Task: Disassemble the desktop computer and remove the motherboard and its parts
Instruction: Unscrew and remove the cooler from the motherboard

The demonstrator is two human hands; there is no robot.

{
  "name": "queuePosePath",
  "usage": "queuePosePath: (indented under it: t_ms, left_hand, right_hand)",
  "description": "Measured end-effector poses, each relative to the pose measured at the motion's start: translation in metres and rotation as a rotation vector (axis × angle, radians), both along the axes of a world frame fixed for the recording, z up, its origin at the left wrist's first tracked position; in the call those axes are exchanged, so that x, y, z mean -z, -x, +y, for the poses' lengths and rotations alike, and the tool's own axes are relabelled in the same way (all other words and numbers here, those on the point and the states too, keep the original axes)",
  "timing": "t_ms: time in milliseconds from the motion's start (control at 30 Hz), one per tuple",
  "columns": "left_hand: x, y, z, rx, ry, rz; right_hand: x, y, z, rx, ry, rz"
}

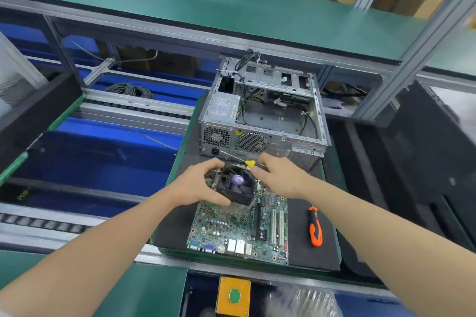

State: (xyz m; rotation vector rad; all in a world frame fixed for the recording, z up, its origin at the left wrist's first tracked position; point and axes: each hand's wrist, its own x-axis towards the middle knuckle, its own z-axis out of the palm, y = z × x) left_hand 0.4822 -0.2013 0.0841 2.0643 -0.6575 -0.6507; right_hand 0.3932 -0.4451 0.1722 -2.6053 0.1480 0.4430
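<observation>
A green motherboard point(239, 229) lies flat on a black mat point(304, 252) in front of me. Over its far end, a black CPU cooler fan point(235, 184) with a purple hub sticker is tilted up off the board. My left hand point(199, 185) grips the cooler's left side, thumb under its near edge. My right hand point(279, 177) holds a yellow-and-black screwdriver point(251, 162) at the cooler's far right corner, its thin shaft pointing left and away. Behind them stands the open, gutted metal computer case point(265, 116) with its power supply and loose cables inside.
An orange-and-black screwdriver point(315, 226) lies on the mat right of the board. Black panels point(425, 162) stand to the right and another at far left. A yellow box with a green button point(234, 295) sits at the near edge. Conveyor rails and blue trays run left.
</observation>
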Motion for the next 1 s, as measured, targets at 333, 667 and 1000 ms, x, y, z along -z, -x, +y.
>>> queuePosePath:
  t_ms: [333, 667, 1000]
  left_hand:
    - [-0.025, 0.017, -0.049, -0.236, 0.175, 0.459]
    - [-0.045, 0.060, -0.163, -0.130, 0.156, 0.688]
    - [-0.044, 0.141, -0.378, -0.141, 0.268, 0.673]
  right_hand:
    - [-0.010, 0.010, -0.011, 0.084, -0.079, -0.201]
    - [-0.005, 0.082, -0.099, 0.093, -0.018, -0.266]
    - [-0.002, 0.163, -0.276, 0.428, 0.095, -0.333]
